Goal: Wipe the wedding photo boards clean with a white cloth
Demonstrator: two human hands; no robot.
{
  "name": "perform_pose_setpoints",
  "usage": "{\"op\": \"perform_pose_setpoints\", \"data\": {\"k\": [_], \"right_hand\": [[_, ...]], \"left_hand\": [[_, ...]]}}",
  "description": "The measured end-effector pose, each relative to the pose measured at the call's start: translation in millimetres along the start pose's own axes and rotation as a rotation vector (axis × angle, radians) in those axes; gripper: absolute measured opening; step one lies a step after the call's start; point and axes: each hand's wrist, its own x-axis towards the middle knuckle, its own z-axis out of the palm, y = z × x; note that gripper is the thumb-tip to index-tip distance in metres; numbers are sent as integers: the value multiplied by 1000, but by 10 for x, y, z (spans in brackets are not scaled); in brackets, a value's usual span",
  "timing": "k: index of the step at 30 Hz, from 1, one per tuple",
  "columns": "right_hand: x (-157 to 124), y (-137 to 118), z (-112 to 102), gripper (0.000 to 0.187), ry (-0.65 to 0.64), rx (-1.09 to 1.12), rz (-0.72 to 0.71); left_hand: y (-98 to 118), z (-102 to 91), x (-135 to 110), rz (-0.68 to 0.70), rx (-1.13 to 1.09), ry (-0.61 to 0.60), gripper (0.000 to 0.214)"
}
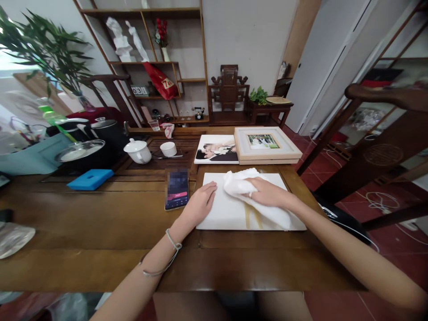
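A flat white panel (220, 214) lies on the wooden table before me, with yellowish-brown streaks near its front edge. On the panel's left side rests my left hand (201, 203), its fingers stretched out and holding nothing. My right hand (267, 192) is closed on a white cloth (240, 183) and presses it onto the panel; part of the cloth trails down toward the front right. A phone (177, 189) with a lit screen lies just left of my left hand. Behind the panel are a photo print (216, 150) and a light framed photo (267, 142).
On the left of the table (83, 223) stand a blue block (90, 179), a glass-lidded pan (80, 151), a black kettle (107, 133), a white lidded cup (137, 150) and a small white bowl (168, 149). A wooden chair (377, 147) stands at right.
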Motion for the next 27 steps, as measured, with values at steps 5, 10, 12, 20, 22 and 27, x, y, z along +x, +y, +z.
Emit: {"op": "perform_pose_setpoints", "data": {"k": [5, 10, 12, 20, 22, 27], "right_hand": [[629, -70, 39, 35, -3, 86, 16], [933, -237, 212, 30, -9, 62, -85], [831, -209, 234, 33, 18, 23, -106], [-76, 446, 43, 67, 109, -181, -57], [-298, 524, 93, 72, 151, -241, -13], [-993, 206, 399, 77, 145, -338, 66]], "left_hand": [[22, -23, 1, 17, -5, 21, 31], [40, -58, 6, -12, 0, 4, 26], [36, -58, 6, -8, -12, -1, 26], [15, -19, 3, -17, -36, -2, 27], [17, -12, 1, -19, -35, 11, 27], [-5, 22, -9, 16, -13, 19, 32]]}}
